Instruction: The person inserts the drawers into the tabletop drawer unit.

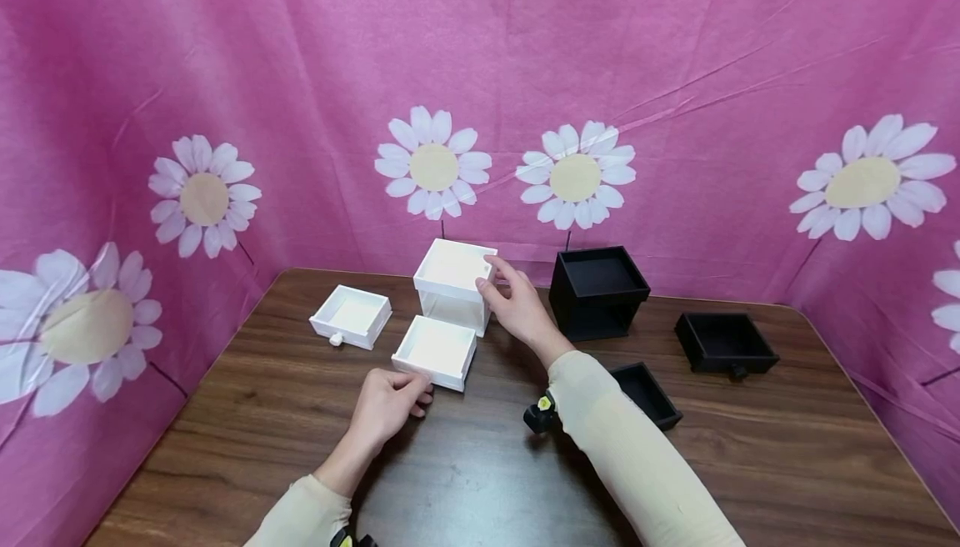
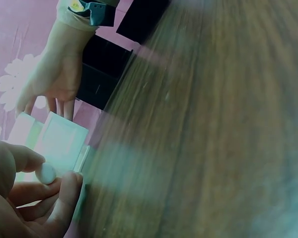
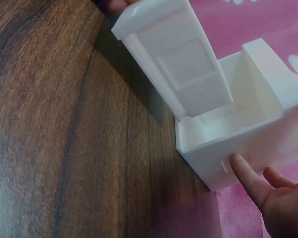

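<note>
Left hand [image 1: 386,403]: thumb and fingers closed in a pinch on a round white knob [image 2: 46,173], which I read best from the left wrist view. Item held: white drawer [image 1: 435,351], angled, its far end at the open front of the white cabinet [image 1: 455,268].

Right hand [image 1: 519,307]: fingers extended and spread, gripping nothing that I can make out; one fingertip touches the cabinet's side.

Also listed on my head view: second white drawer [image 1: 352,315], apart, left of the cabinet; black cabinet [image 1: 600,272], right of the right hand; two black drawers [image 1: 726,343], one beyond the right forearm, one partly hidden by it. All on a brown wood-grain table [image 1: 487,464]. Backdrop: pink cloth [image 1: 510,30], daisy-printed.
</note>
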`<state>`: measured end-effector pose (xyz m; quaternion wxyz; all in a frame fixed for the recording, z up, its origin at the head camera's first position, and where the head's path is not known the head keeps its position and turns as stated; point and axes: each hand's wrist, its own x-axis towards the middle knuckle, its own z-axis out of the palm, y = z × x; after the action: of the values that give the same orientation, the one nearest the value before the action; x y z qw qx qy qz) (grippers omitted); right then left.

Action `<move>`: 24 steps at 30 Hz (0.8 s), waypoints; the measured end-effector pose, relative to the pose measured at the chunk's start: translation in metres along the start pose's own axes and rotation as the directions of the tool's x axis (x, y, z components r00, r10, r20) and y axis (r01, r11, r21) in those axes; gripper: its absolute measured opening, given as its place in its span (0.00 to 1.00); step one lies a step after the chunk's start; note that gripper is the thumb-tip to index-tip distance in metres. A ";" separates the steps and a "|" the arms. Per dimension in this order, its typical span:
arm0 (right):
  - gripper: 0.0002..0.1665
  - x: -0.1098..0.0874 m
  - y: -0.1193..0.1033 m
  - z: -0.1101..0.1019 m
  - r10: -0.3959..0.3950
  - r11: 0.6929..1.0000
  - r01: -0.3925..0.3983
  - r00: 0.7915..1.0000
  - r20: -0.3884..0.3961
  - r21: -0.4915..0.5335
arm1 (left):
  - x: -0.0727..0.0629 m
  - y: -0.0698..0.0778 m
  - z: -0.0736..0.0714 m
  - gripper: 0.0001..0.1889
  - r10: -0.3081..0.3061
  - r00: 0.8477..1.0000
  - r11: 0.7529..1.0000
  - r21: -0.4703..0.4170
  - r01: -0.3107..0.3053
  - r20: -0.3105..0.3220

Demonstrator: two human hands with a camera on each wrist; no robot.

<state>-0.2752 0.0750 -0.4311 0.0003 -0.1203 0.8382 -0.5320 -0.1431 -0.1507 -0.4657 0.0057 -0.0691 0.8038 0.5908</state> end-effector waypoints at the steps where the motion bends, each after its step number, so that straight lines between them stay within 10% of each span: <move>1: 0.34 0.000 0.000 0.000 -0.002 1.000 0.002 1.000 -0.001 -0.001 | 0.001 0.000 0.000 0.10 0.003 1.000 1.000 0.005 -0.003 -0.001; 24: 0.34 0.000 0.000 0.001 -0.013 1.000 0.013 1.000 -0.011 -0.003 | 0.022 0.009 0.010 0.12 0.025 1.000 0.996 0.088 -0.024 -0.015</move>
<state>-0.2749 0.0744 -0.4317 -0.0081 -0.1229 0.8380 -0.5316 -0.1664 -0.1410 -0.4622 -0.0051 -0.0637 0.8299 0.5543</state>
